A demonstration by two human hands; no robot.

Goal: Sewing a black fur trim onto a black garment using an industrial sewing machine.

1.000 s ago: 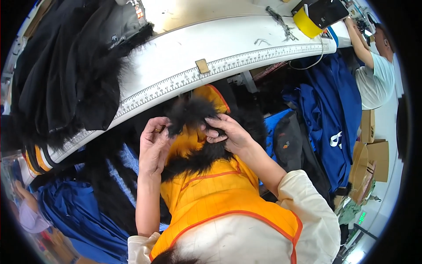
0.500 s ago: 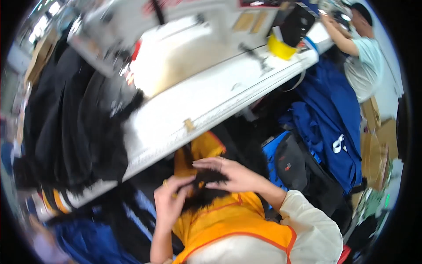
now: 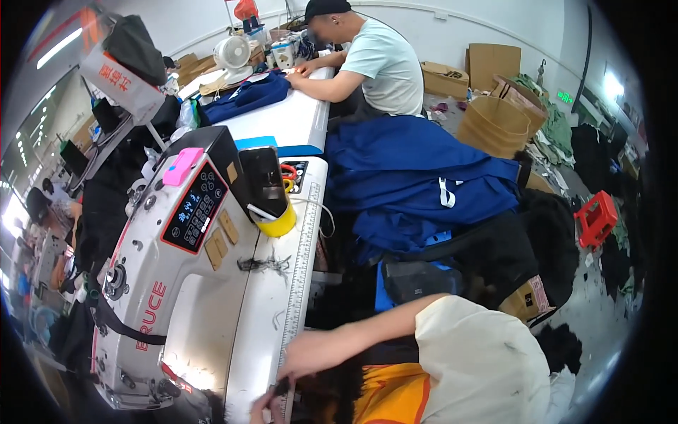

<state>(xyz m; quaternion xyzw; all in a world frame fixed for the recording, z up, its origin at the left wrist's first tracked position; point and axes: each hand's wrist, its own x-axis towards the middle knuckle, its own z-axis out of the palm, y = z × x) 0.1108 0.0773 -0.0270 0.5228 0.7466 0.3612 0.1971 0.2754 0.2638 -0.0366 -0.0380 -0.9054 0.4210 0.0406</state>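
Both left hand and right hand seemed busy handling black fur by the tabletop, grip impossible to tell, and the next move likely needed steadiness.

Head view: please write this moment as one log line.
right hand: at table edge, near black fur | left hand: partly in view, beside right hand | grip: unclear | nearby: sewing machine, ruler

White table: sewing machine, yellow tub, dark thread scraps; ruler strip along edge.
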